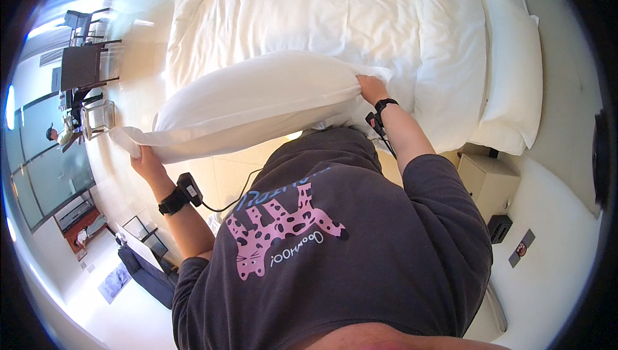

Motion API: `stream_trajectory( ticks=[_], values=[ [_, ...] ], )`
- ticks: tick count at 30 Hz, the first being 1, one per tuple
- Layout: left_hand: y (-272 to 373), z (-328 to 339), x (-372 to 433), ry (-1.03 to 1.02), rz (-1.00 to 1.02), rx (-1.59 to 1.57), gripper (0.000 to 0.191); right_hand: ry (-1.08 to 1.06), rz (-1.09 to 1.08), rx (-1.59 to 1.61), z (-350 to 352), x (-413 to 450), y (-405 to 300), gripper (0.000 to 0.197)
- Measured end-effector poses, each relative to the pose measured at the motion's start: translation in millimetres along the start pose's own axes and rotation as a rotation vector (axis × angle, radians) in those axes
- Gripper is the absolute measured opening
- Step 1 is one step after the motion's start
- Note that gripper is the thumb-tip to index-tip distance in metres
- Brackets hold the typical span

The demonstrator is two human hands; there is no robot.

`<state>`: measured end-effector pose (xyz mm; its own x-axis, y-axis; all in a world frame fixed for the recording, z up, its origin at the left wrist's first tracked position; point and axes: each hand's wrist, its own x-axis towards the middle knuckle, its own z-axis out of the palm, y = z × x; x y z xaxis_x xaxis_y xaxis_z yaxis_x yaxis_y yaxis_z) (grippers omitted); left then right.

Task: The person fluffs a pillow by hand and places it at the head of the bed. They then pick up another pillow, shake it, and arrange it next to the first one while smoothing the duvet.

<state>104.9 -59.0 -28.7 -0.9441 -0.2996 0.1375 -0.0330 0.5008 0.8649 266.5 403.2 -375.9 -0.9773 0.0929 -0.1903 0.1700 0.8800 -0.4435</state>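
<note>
A plump white pillow [256,89] spans the space in front of my body, partly over the edge of the bed. My left hand [148,165] grips its left corner, where the loose fabric of the case folds over. At the opposite end, the fingers of my right hand [372,89] clasp the edge near the right corner. Beneath and beyond the pillow spreads a rumpled white duvet [376,12] on the bed. Black straps with small cabled devices circle both my wrists.
Another white pillow [514,70] lies at the bed's right end. A pale bedside cabinet [487,176] stands right of me. Leftward are a dark table [79,69], a clear-sided stool [98,119], a seated person [63,132] and a dark sofa [145,275]. Tiled floor [135,65] borders the bed.
</note>
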Motion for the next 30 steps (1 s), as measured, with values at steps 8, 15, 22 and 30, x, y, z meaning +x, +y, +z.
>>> stream_trajectory(
  ticks=[8, 15, 22, 30],
  values=[
    [-11, -6, 41, 0.109, -0.016, -0.256, 0.033, 0.095, 0.133, 0.013, -45, 12, -9, 0.009],
    [-52, -47, 119, 0.068, 0.027, -0.491, 0.035, 0.683, -0.325, -0.062, -248, 5, -81, 0.013],
    [-193, 23, 142, -0.157, 0.214, 0.187, 0.027, 0.497, -0.256, -0.194, -287, -27, -60, 0.021],
    [-218, 95, 123, -0.161, -0.458, -0.543, 0.022, 0.369, 0.083, -0.116, -226, -42, -15, 0.023]
  ],
)
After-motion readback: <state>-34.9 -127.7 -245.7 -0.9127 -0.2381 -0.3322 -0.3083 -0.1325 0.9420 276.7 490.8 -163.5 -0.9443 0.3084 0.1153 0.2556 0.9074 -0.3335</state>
